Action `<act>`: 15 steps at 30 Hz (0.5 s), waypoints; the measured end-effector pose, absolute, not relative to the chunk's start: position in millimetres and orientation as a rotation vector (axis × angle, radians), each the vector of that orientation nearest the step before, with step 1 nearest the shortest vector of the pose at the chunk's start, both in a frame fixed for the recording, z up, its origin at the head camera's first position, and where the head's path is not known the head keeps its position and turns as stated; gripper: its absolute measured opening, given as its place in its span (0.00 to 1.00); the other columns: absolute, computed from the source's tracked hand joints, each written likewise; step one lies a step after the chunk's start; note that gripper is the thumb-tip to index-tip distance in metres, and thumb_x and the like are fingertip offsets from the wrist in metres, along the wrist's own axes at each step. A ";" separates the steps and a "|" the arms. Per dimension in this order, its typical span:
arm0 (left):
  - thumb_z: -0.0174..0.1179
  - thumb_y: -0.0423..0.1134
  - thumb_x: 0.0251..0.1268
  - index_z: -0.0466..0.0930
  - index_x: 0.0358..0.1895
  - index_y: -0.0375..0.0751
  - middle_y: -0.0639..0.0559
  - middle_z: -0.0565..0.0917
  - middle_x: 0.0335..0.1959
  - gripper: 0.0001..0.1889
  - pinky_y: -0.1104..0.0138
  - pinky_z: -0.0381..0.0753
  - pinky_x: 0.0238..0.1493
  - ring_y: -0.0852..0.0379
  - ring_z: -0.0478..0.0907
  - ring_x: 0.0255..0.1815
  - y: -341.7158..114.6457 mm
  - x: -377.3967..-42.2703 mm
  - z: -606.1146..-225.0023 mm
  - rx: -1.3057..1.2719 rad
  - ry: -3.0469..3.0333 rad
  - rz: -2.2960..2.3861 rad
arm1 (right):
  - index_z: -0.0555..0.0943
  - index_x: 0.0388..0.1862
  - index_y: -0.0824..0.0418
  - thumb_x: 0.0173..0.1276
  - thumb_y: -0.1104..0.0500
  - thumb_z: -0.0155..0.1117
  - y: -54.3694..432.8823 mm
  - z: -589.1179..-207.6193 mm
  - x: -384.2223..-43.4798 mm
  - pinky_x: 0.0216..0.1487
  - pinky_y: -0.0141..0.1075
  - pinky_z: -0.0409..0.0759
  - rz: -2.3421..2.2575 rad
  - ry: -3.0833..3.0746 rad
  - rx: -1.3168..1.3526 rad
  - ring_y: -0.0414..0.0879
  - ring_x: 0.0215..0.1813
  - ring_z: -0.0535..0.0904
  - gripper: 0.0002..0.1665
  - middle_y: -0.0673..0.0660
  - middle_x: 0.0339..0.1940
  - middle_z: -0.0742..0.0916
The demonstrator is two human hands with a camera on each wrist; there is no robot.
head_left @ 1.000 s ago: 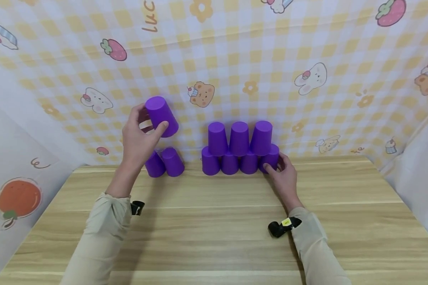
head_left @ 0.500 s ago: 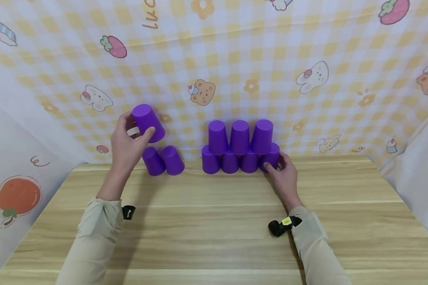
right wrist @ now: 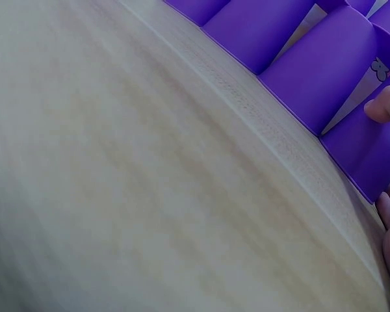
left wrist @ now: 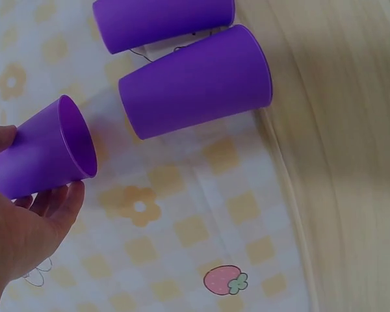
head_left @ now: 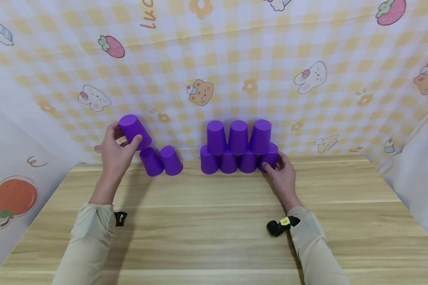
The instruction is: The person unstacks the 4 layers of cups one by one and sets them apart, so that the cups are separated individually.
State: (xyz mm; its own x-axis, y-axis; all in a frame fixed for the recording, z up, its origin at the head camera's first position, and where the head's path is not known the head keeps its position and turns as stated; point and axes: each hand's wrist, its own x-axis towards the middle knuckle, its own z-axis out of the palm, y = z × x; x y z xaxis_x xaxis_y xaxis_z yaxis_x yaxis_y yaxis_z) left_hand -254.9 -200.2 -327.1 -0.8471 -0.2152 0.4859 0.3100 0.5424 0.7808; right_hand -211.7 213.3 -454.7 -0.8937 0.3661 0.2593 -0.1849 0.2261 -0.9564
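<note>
Here at centre-left of the frame, the left hand (head_left: 115, 153) has thumb and fingers curled round a purple cup (head_left: 136, 132) — mouth down, tilted, held just above two upturned cups (head_left: 171, 161) on the bench (head_left: 214, 241). Right of centre, the right hand (head_left: 283, 174) grips the end cup (head_left: 270, 155), thumb in front — the rightmost of four in the bottom row (head_left: 228, 163), with three cups (head_left: 238, 138) standing on top

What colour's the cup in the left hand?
The cup is purple, inside too, clearest in the left wrist view.
</note>
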 end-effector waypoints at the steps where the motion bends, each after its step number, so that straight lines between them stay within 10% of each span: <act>1: 0.64 0.38 0.57 0.66 0.61 0.37 0.44 0.76 0.50 0.29 0.66 0.79 0.48 0.54 0.73 0.48 -201.8 -254.9 -328.0 -0.071 -2.244 -1.279 | 0.68 0.63 0.67 0.58 0.66 0.67 212.9 -454.8 -211.6 0.59 0.39 0.72 1.710 -2.077 -0.172 0.53 0.58 0.73 0.33 0.64 0.57 0.77; 15: 0.61 0.36 0.58 0.64 0.62 0.36 0.42 0.75 0.54 0.28 0.63 0.78 0.51 0.52 0.73 0.52 -219.4 -255.9 -339.6 0.023 -2.239 -1.287 | 0.69 0.63 0.66 0.57 0.65 0.67 212.0 -452.7 -209.4 0.59 0.38 0.72 1.704 -2.084 -0.169 0.51 0.58 0.74 0.33 0.63 0.57 0.77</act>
State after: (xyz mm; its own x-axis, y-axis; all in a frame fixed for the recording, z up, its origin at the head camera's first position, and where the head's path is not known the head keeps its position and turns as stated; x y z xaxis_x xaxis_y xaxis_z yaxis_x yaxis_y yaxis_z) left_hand -255.9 -219.4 -339.6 -0.8477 -0.2783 0.4517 0.2504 0.5408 0.8031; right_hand -209.4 212.0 -452.7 -0.8954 0.3636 0.2569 -0.1795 0.2332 -0.9557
